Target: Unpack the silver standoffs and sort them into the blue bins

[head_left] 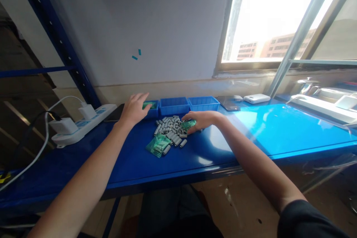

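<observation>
Nearest the front edge of your tabletop [134, 163], a green bag [158, 145] lies crumpled, its contents blurred by the film. Against it, gray cylinders [173, 131] spread toward the back edge, axes at mixed angles; the nearest loose ones slant from front-left to back-right. At the pile's right side, your right hand [203, 119] has its grip closed around a green packet [189, 124]; your fingers hide its ends, so you can't read its full axis. Toward the back edge, your left hand [135, 108] is spread, grip open, at the left bin [152, 113], partly hiding green contents; contact is unclear.
</observation>
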`<act>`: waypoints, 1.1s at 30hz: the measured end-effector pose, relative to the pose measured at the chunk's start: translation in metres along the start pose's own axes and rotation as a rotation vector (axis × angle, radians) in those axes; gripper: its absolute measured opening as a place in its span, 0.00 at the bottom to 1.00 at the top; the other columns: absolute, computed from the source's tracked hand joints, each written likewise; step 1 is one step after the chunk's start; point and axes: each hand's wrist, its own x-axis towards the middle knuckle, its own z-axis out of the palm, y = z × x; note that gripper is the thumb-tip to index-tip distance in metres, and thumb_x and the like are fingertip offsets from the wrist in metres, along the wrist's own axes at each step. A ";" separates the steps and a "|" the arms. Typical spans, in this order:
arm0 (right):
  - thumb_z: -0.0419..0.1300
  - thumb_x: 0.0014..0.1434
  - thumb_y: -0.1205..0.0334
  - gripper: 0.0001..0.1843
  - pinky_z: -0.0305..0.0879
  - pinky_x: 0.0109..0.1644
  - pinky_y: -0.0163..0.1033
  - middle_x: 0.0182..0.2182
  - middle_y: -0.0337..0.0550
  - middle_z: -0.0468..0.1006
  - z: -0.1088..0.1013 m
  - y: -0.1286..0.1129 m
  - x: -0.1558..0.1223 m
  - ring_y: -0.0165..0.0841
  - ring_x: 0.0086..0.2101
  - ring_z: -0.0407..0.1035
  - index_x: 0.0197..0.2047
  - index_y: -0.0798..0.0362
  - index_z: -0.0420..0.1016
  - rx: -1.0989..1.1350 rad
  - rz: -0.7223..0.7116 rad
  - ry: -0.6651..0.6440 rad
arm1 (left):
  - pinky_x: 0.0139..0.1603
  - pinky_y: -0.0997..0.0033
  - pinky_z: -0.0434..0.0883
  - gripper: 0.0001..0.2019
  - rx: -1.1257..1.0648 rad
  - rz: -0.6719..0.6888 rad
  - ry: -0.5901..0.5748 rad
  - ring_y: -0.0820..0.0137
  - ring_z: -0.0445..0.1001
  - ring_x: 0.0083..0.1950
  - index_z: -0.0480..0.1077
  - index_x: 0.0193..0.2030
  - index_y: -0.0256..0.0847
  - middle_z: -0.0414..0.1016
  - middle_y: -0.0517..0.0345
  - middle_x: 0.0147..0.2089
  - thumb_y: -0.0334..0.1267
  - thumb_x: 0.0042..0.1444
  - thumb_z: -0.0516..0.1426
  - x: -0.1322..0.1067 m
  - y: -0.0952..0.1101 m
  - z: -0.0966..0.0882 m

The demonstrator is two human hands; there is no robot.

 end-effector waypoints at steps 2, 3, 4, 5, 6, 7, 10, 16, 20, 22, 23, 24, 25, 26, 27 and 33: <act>0.68 0.49 0.52 0.33 0.66 0.44 0.39 0.55 0.47 0.71 0.001 0.005 -0.002 0.42 0.47 0.71 0.58 0.47 0.70 0.021 0.014 -0.044 | 0.62 0.50 0.63 0.26 0.066 -0.049 -0.060 0.51 0.61 0.63 0.63 0.63 0.37 0.65 0.43 0.62 0.44 0.59 0.52 -0.007 -0.007 0.007; 0.68 0.50 0.54 0.30 0.66 0.43 0.38 0.54 0.47 0.72 0.002 0.006 -0.001 0.42 0.46 0.71 0.57 0.48 0.72 0.018 0.016 -0.026 | 0.61 0.49 0.63 0.26 0.079 -0.074 -0.070 0.50 0.60 0.64 0.62 0.64 0.37 0.65 0.42 0.62 0.44 0.60 0.52 -0.010 -0.007 0.009; 0.67 0.51 0.56 0.27 0.66 0.43 0.38 0.51 0.48 0.74 0.003 0.006 0.001 0.41 0.45 0.71 0.55 0.50 0.73 0.009 0.012 0.003 | 0.61 0.48 0.63 0.25 0.078 -0.091 -0.067 0.49 0.60 0.64 0.62 0.64 0.37 0.65 0.42 0.62 0.43 0.60 0.51 -0.013 -0.005 0.011; 0.67 0.51 0.59 0.24 0.65 0.42 0.37 0.48 0.48 0.76 0.004 0.006 0.004 0.40 0.44 0.71 0.52 0.51 0.75 -0.001 0.002 0.042 | 0.61 0.48 0.63 0.25 0.064 -0.098 -0.051 0.50 0.60 0.63 0.63 0.63 0.38 0.65 0.42 0.61 0.42 0.60 0.51 -0.015 -0.001 0.011; 0.66 0.52 0.61 0.21 0.65 0.41 0.37 0.44 0.47 0.77 0.005 0.004 0.007 0.39 0.42 0.71 0.51 0.53 0.75 -0.004 -0.015 0.092 | 0.61 0.49 0.63 0.23 0.036 -0.091 -0.028 0.50 0.61 0.63 0.64 0.62 0.38 0.66 0.43 0.60 0.41 0.60 0.51 -0.016 0.004 0.011; 0.65 0.53 0.63 0.20 0.64 0.40 0.37 0.40 0.46 0.78 0.006 0.002 0.010 0.37 0.39 0.71 0.50 0.54 0.75 0.006 -0.038 0.155 | 0.62 0.50 0.62 0.22 -0.013 -0.071 -0.009 0.52 0.62 0.62 0.65 0.60 0.38 0.67 0.44 0.59 0.40 0.60 0.50 -0.016 0.011 0.009; 0.61 0.54 0.69 0.17 0.63 0.39 0.35 0.32 0.40 0.76 0.008 -0.006 0.017 0.32 0.34 0.69 0.49 0.56 0.74 0.117 -0.096 0.470 | 0.60 0.56 0.66 0.20 -0.296 0.024 -0.040 0.58 0.68 0.57 0.67 0.57 0.39 0.72 0.48 0.53 0.43 0.61 0.51 -0.016 0.038 0.005; 0.56 0.59 0.64 0.05 0.65 0.41 0.36 0.33 0.41 0.74 0.018 -0.034 0.024 0.31 0.35 0.69 0.37 0.53 0.72 0.370 -0.258 1.004 | 0.43 0.68 0.73 0.20 -0.725 0.119 -0.173 0.64 0.76 0.46 0.70 0.53 0.39 0.77 0.52 0.47 0.48 0.58 0.56 -0.016 0.087 0.001; 0.56 0.61 0.59 0.07 0.64 0.47 0.40 0.37 0.43 0.76 0.017 -0.038 0.020 0.35 0.41 0.69 0.40 0.53 0.71 0.218 -0.243 0.925 | 0.47 0.68 0.71 0.12 -0.445 0.048 0.018 0.65 0.76 0.42 0.74 0.46 0.41 0.79 0.55 0.43 0.40 0.61 0.52 -0.009 0.065 -0.004; 0.57 0.61 0.55 0.12 0.63 0.49 0.42 0.40 0.45 0.77 0.009 -0.027 0.015 0.38 0.44 0.69 0.45 0.52 0.71 0.057 -0.105 0.795 | 0.53 0.67 0.68 0.14 -0.215 -0.049 0.125 0.64 0.75 0.48 0.73 0.49 0.41 0.77 0.53 0.47 0.38 0.62 0.50 -0.004 0.037 -0.009; 0.57 0.61 0.53 0.16 0.63 0.49 0.43 0.42 0.46 0.77 0.005 -0.018 0.012 0.40 0.45 0.69 0.48 0.52 0.71 -0.014 -0.016 0.688 | 0.56 0.66 0.66 0.16 -0.104 -0.106 0.130 0.63 0.73 0.50 0.72 0.52 0.42 0.76 0.53 0.50 0.37 0.63 0.49 -0.003 0.021 -0.011; 0.57 0.61 0.51 0.19 0.64 0.48 0.43 0.44 0.48 0.77 0.000 -0.009 0.008 0.41 0.45 0.69 0.51 0.52 0.71 -0.070 0.075 0.557 | 0.58 0.66 0.65 0.18 -0.004 -0.152 0.108 0.63 0.72 0.53 0.70 0.56 0.43 0.75 0.53 0.52 0.36 0.63 0.47 -0.002 0.005 -0.012; 0.58 0.60 0.50 0.22 0.64 0.47 0.43 0.46 0.49 0.77 -0.004 0.001 0.005 0.42 0.45 0.70 0.54 0.52 0.70 -0.111 0.159 0.412 | 0.60 0.63 0.63 0.19 0.026 -0.178 0.089 0.61 0.69 0.56 0.69 0.57 0.41 0.73 0.51 0.54 0.34 0.63 0.46 -0.002 -0.010 -0.012; 0.59 0.59 0.49 0.25 0.65 0.47 0.42 0.48 0.51 0.76 -0.007 0.011 0.003 0.43 0.46 0.70 0.56 0.53 0.69 -0.140 0.230 0.268 | 0.60 0.61 0.62 0.21 0.038 -0.191 0.063 0.60 0.68 0.57 0.70 0.57 0.38 0.73 0.49 0.55 0.31 0.61 0.46 -0.002 -0.023 -0.010; 0.60 0.58 0.48 0.28 0.65 0.47 0.42 0.50 0.52 0.75 -0.008 0.020 0.001 0.44 0.48 0.70 0.57 0.54 0.69 -0.161 0.284 0.143 | 0.60 0.61 0.63 0.21 0.044 -0.195 0.020 0.60 0.69 0.56 0.70 0.56 0.37 0.73 0.49 0.55 0.29 0.59 0.46 -0.004 -0.034 -0.008; 0.64 0.52 0.54 0.23 0.67 0.43 0.40 0.48 0.53 0.77 -0.001 0.035 0.005 0.46 0.46 0.72 0.51 0.54 0.76 -0.206 0.326 0.035 | 0.55 0.61 0.67 0.22 -0.006 -0.181 -0.174 0.58 0.71 0.52 0.75 0.48 0.38 0.77 0.52 0.50 0.24 0.50 0.49 -0.014 -0.054 0.012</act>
